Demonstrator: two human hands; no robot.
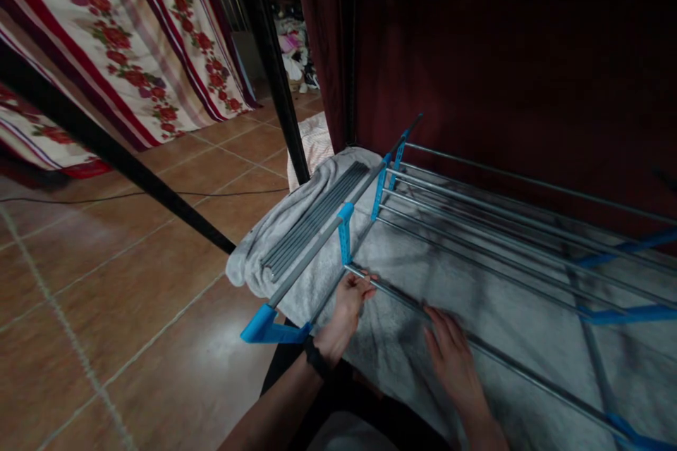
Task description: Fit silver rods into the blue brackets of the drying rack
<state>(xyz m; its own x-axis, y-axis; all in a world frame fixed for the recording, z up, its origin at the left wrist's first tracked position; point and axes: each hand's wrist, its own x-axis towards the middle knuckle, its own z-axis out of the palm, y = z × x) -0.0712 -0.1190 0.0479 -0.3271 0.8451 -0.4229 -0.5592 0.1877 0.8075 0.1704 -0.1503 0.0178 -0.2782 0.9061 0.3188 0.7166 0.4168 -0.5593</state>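
Note:
A metal drying rack (508, 225) with blue plastic joints stands in front of me, and a grey towel (402, 275) lies under its rods and over its left folded wing. My left hand (346, 310) is closed, fingers curled round the nearest rod by the blue joint. My right hand (452, 352) lies on the towel beneath the same rod, fingers stretched out and holding nothing.
A black pole (106, 148) slants across the tiled floor (132, 296) on the left, and another black post (275, 63) stands upright behind it. A floral sheet (121, 35) hangs at the far left. Dark red curtains (502, 70) hang behind the rack.

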